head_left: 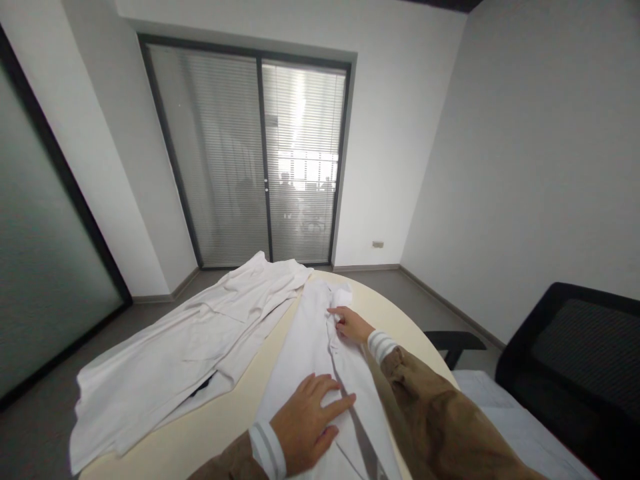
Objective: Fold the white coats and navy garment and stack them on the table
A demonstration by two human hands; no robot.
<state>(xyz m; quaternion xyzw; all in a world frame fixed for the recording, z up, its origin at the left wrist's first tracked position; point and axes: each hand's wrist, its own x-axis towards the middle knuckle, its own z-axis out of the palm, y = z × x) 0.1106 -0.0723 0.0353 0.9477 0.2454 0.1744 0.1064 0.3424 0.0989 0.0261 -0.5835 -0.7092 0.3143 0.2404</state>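
Observation:
A white garment (pixel 313 343) lies lengthwise on a cream oval table (pixel 235 417), folded into a narrow strip. My left hand (pixel 307 423) rests flat on its near part, fingers spread and pressing down. My right hand (pixel 353 325) reaches farther along the garment and pinches its right edge near the collar end. Both arms wear brown sleeves with striped cuffs. A second white garment (pixel 185 350) lies spread out to the left, hanging over the table's edge.
A black office chair (pixel 570 363) stands at the right, close to the table. A window or sliding door with closed blinds (pixel 255 160) fills the far wall. Grey floor surrounds the table; a dark glass partition (pixel 35 267) is at left.

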